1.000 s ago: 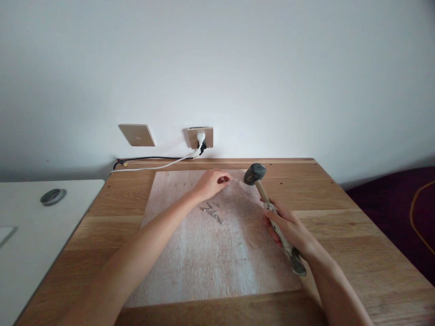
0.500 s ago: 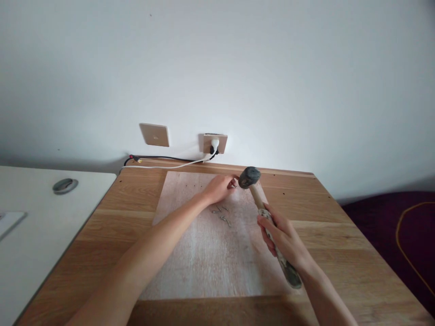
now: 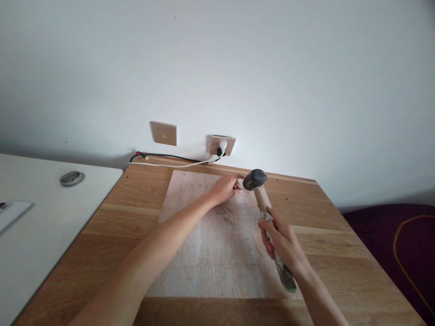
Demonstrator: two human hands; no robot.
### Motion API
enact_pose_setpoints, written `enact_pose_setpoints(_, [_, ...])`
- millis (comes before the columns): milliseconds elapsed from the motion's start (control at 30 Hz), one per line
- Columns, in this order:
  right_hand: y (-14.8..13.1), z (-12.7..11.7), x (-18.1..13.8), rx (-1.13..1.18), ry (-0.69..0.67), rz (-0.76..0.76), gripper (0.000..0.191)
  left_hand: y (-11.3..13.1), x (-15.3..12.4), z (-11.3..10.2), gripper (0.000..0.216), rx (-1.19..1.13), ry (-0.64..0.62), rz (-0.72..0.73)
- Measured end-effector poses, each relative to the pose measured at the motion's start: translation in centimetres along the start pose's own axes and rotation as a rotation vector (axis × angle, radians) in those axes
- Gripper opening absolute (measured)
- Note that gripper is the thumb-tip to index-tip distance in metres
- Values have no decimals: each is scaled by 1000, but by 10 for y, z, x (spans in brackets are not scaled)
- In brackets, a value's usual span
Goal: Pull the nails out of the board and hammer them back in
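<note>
My right hand (image 3: pixel 280 237) is wrapped round the pale, worn handle of a mallet (image 3: pixel 254 179) with a dark head. The mallet is tilted, its head up beside my left hand and its handle end towards me. My left hand (image 3: pixel 227 189) is closed in a pinch at the far part of a thin wooden board (image 3: pixel 204 258). A tiny metallic tip, seemingly a screw, shows at its fingertips; most of it is hidden. Several loose screws (image 3: pixel 228 218) lie on the board, nearer me than my left hand. Small dark dots (image 3: pixel 200 186) form a row left of that hand.
The board lies on a wooden table (image 3: pixel 326 253) against a white wall. Behind it are a wall socket (image 3: pixel 231 144) with plugs, a white cable (image 3: pixel 163 165) and a black cable. A white desk (image 3: pixel 37 249) adjoins on the left; something dark purple (image 3: pixel 370 231) is at the right.
The view has shifted slightly, so the table and wall fittings sit a little further right. Both hands keep their holds, and the mallet head remains raised beside my left hand.
</note>
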State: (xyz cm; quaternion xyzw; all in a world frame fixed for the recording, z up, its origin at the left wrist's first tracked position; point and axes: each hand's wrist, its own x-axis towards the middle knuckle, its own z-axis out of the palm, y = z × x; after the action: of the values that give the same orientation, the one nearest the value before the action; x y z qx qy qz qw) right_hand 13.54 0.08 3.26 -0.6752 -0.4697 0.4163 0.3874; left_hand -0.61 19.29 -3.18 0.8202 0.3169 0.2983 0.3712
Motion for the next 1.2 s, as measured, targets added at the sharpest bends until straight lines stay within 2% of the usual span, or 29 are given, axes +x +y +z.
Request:
enact_pose_setpoints(233, [-1, -1, -1, 5, 1, 16, 38, -1, 0, 2, 52, -2, 0, 6])
enact_pose_setpoints(433, [1, 0, -4, -33, -8, 48, 66, 1, 0, 0, 49, -15, 0, -15])
enact_pose_setpoints(633, [8, 1, -2, -47, -9, 79, 75, -4, 2, 3, 48, -45, 16, 1])
enact_pose_setpoints(1067, [18, 5, -2, 10, -4, 32, 53, 5, -2, -3, 45, -38, -11, -37])
enact_pose_setpoints(1200, [16, 7, -1, 15, -21, 18, 53, 5, -2, -2, 41, 2, 3, -32])
